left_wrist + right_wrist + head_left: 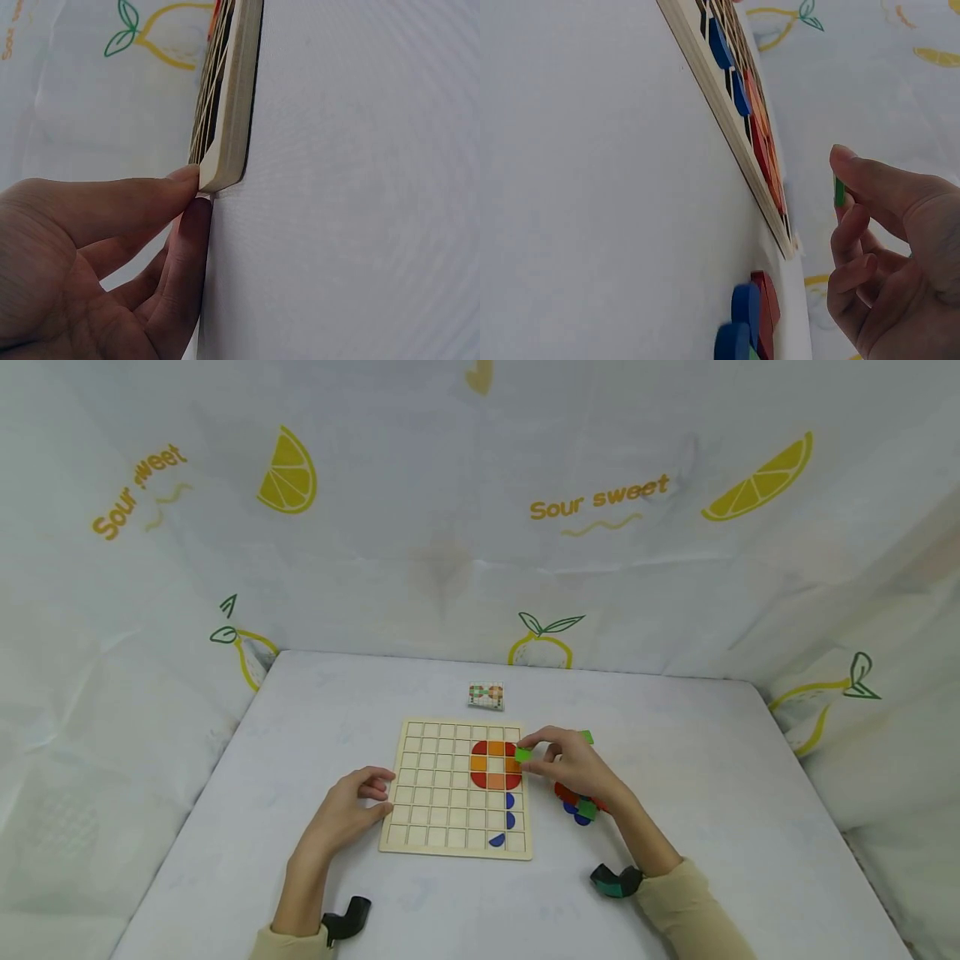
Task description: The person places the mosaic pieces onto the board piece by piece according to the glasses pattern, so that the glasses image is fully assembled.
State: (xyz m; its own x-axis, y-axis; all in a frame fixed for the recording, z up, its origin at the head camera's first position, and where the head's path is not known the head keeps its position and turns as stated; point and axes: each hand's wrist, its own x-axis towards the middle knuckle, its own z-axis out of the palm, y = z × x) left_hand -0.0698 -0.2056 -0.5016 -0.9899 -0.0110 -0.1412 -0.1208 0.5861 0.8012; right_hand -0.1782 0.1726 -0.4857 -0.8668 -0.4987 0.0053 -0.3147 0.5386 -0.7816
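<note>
A light wooden grid board [437, 814] lies on the white table. On its right side red corner pieces and orange squares form a ring, with several blue half-round pieces [510, 800] below. My right hand [572, 762] pinches a small green square tile [523, 754] between thumb and fingers, over the board's right edge. In the right wrist view the green tile [839, 191] appears edge-on. My left hand [348, 806] touches the board's left edge with thumb and fingertips. In the left wrist view the thumb [184, 180] meets the board's corner.
Red, blue and green loose pieces [581, 806] lie heaped right of the board, partly under the right forearm. Another green piece [587, 737] shows behind the right hand. A small pattern card [486, 695] lies beyond the board. White printed cloth [442, 527] hangs around the table.
</note>
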